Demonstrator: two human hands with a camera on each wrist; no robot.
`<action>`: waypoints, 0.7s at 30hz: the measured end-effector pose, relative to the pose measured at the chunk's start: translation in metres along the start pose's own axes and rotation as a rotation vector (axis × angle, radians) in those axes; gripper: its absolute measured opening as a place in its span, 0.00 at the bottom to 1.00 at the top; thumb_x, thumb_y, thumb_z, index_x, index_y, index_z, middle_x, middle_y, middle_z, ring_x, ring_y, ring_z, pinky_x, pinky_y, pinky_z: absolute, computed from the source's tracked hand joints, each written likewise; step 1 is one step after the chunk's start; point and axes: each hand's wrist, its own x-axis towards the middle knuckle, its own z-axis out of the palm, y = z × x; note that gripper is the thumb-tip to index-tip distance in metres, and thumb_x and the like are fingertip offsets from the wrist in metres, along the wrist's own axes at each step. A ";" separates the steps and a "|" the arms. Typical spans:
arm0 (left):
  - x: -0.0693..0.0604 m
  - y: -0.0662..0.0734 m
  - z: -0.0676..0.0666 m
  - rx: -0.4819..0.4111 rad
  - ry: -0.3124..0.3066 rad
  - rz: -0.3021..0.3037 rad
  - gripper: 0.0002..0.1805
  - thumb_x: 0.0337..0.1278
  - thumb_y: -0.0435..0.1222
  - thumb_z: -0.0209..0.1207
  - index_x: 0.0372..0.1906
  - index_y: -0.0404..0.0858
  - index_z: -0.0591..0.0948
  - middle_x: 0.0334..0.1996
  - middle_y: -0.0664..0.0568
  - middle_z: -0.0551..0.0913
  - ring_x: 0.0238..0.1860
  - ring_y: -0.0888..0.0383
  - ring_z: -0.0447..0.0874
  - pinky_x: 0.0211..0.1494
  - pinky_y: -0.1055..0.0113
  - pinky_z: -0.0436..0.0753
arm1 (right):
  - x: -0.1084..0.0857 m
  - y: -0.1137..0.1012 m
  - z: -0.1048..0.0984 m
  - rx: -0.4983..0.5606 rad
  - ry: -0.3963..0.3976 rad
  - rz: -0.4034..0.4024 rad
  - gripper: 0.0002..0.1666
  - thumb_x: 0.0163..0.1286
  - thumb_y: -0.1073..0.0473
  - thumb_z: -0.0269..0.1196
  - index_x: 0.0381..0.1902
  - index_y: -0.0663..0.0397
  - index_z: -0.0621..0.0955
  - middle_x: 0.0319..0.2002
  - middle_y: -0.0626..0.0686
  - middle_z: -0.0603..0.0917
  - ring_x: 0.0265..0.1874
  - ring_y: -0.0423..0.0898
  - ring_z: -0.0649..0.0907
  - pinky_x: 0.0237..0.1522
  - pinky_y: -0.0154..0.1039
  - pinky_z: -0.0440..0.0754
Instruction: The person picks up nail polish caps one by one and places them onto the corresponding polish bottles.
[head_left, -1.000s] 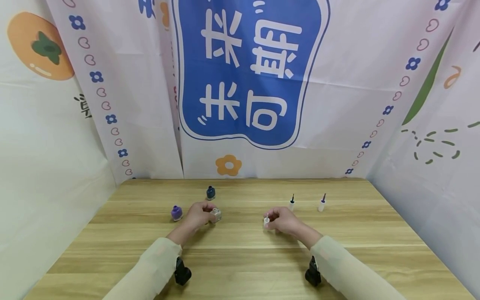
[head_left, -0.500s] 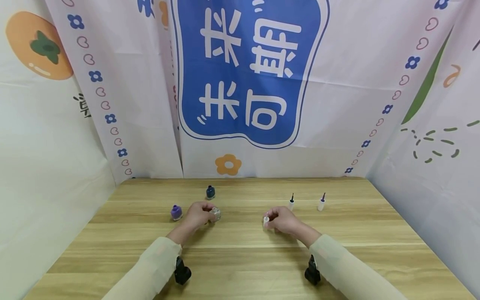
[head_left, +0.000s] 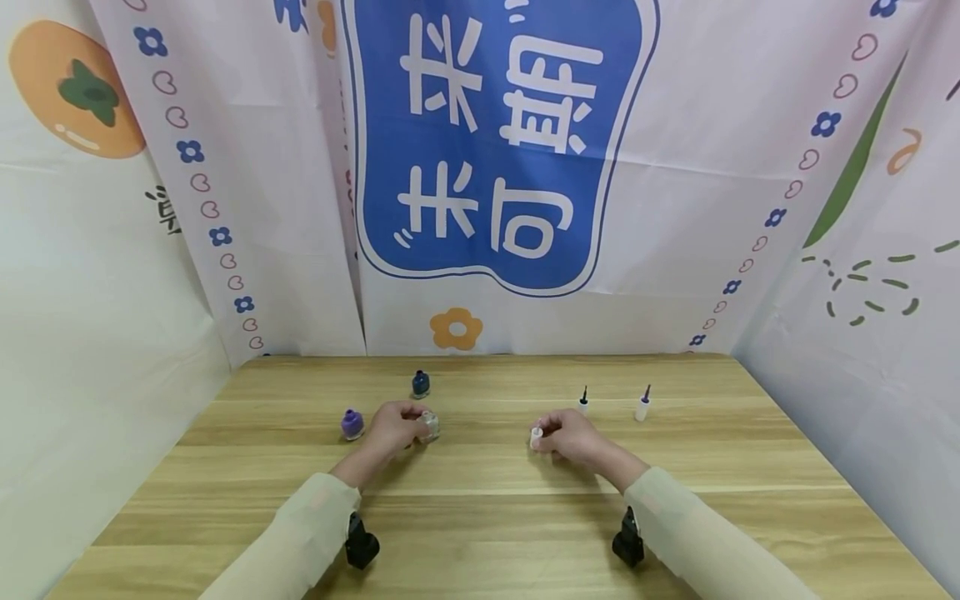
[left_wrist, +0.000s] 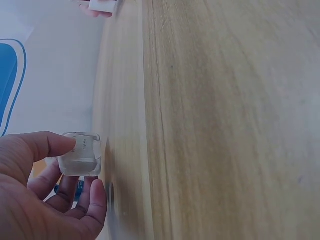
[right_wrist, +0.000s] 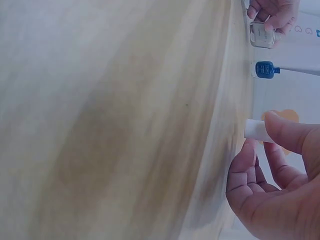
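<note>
The left hand (head_left: 396,429) pinches a small clear glass bottle (head_left: 430,427) between thumb and fingers; the left wrist view shows the thumb across the label of the bottle (left_wrist: 82,156). To the right, the right hand (head_left: 572,437) holds a white cap (head_left: 536,438) upright by its side. In the right wrist view the thumb lies on the white cap (right_wrist: 256,130), with the fingers bent beneath. A purple bottle (head_left: 352,425) stands left of the left hand, and a dark blue bottle (head_left: 421,384) stands behind it.
Behind the right hand stands a white cap with a dark brush (head_left: 583,402). Another white cap with a purple brush (head_left: 642,405) is farther right. A printed cloth (head_left: 480,325) hangs at the back edge of the wooden table (head_left: 480,533).
The right hand and its white cap have shifted slightly right and away from the person. The left hand has moved very slightly, still pinching the clear bottle.
</note>
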 end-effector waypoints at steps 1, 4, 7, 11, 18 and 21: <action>0.000 0.000 0.000 -0.003 -0.002 0.001 0.13 0.53 0.24 0.61 0.45 0.31 0.81 0.42 0.43 0.81 0.40 0.51 0.77 0.38 0.62 0.79 | 0.000 0.000 -0.001 0.009 -0.002 0.000 0.12 0.62 0.71 0.66 0.43 0.66 0.80 0.37 0.54 0.80 0.32 0.45 0.77 0.32 0.39 0.78; 0.000 0.000 0.000 -0.018 -0.009 0.000 0.13 0.54 0.25 0.61 0.47 0.31 0.81 0.43 0.43 0.80 0.41 0.50 0.78 0.39 0.62 0.80 | 0.000 -0.001 -0.005 0.029 -0.010 -0.004 0.12 0.62 0.71 0.65 0.44 0.67 0.79 0.37 0.54 0.80 0.31 0.45 0.78 0.32 0.39 0.77; 0.000 0.000 0.001 -0.036 -0.016 0.004 0.14 0.54 0.25 0.60 0.48 0.30 0.81 0.45 0.41 0.80 0.44 0.49 0.78 0.41 0.61 0.82 | 0.000 -0.002 -0.008 0.032 -0.017 -0.016 0.12 0.62 0.70 0.66 0.44 0.67 0.79 0.36 0.54 0.80 0.31 0.44 0.78 0.31 0.38 0.77; -0.001 0.001 0.001 -0.055 -0.024 0.011 0.16 0.53 0.24 0.60 0.49 0.30 0.81 0.46 0.40 0.80 0.46 0.47 0.78 0.43 0.61 0.82 | -0.001 -0.005 -0.011 0.025 -0.015 -0.028 0.12 0.62 0.69 0.66 0.43 0.66 0.80 0.36 0.54 0.80 0.31 0.44 0.77 0.30 0.38 0.76; -0.003 0.002 0.001 -0.112 -0.058 0.012 0.16 0.56 0.23 0.60 0.50 0.28 0.80 0.46 0.39 0.79 0.45 0.47 0.79 0.42 0.60 0.83 | -0.005 -0.012 -0.016 0.050 -0.029 -0.063 0.13 0.63 0.69 0.65 0.45 0.68 0.79 0.37 0.56 0.79 0.30 0.45 0.76 0.30 0.39 0.74; -0.005 0.004 0.002 -0.144 -0.072 0.010 0.16 0.57 0.23 0.59 0.51 0.27 0.79 0.47 0.38 0.78 0.43 0.47 0.79 0.42 0.57 0.84 | -0.005 -0.015 -0.018 0.035 -0.034 -0.079 0.14 0.64 0.69 0.65 0.46 0.69 0.78 0.37 0.56 0.79 0.30 0.45 0.75 0.30 0.39 0.75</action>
